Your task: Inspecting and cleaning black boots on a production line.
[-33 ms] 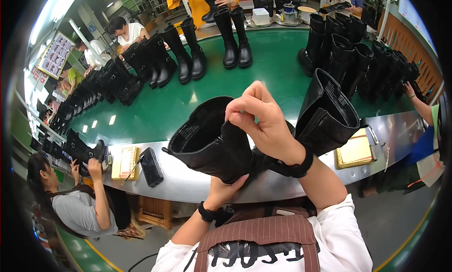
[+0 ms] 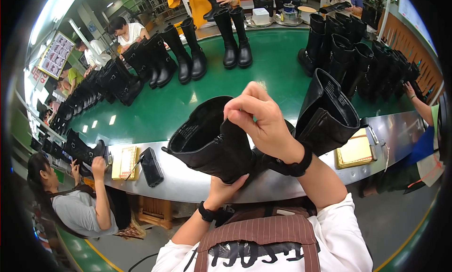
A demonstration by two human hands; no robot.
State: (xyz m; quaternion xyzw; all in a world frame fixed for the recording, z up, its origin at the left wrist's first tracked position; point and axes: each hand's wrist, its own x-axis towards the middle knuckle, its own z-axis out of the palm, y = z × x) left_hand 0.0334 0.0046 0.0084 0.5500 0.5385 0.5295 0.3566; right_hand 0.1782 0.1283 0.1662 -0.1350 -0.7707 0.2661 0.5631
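Observation:
A tall black leather boot (image 2: 200, 156) tilts toward me over the metal edge of the bench, its open top facing me. My left hand (image 2: 228, 192) wraps the near underside of the shaft, thumb lying along the leather. At the upper right corner of the opening, beside the zip, my right hand (image 2: 259, 116) is closed in a pinch. Whatever lies between those fingertips is too small or hidden to make out. A second black boot (image 2: 327, 116) stands just right of my right wrist, its opening showing. The foot of the held boot is mostly hidden.
Rows of black boots (image 2: 190, 51) line the green tabletop (image 2: 263, 51) left and right. A phone (image 2: 151, 167) and yellow pad (image 2: 125, 163) lie left, another yellow pad (image 2: 354, 149) right. A co-worker (image 2: 82, 206) sits close at left; another person's arm (image 2: 419, 102) reaches in at right.
My right hand has shifted very slightly up and left, still pinched at the boot's rim. The co-worker's raised hand at left has moved slightly.

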